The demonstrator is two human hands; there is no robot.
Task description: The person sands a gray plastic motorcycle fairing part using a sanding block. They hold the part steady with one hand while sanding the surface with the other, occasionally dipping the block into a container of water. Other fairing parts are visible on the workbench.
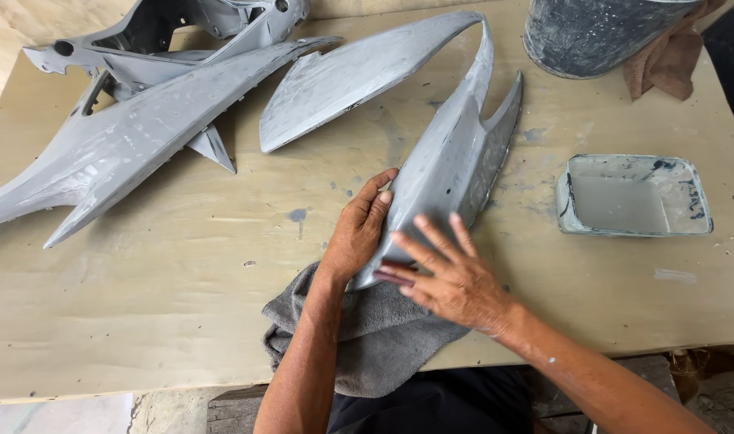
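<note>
At the near edge of the pale wooden table [182,321], a crumpled grey cloth [375,337] lies partly hanging over the edge, under both forearms. The right hand [447,277] rests on top of the lower end of a long, curved grey primed plastic panel [455,161], fingers spread flat and apart, with a small dark piece just visible under the fingertips; what that piece is cannot be told. The left hand [359,229] lies against the left edge of the same panel, fingers pressed together and curled along its rim, thumb on the table side. The panel's narrow lower end sits on the cloth, and its body runs up and away across the middle of the table, ending in a thin curved tip.

To the right, well apart from the hands, stands a shallow rectangular tray holding greyish liquid [633,194]. To the left, a second large grey primed panel with pointed ends [118,145] lies across the table. Beyond it rests a grey frame-like part with openings [182,32]. At the far right stands a paint-smeared dark bucket [592,32], with a brown rag [672,56] beside it.
</note>
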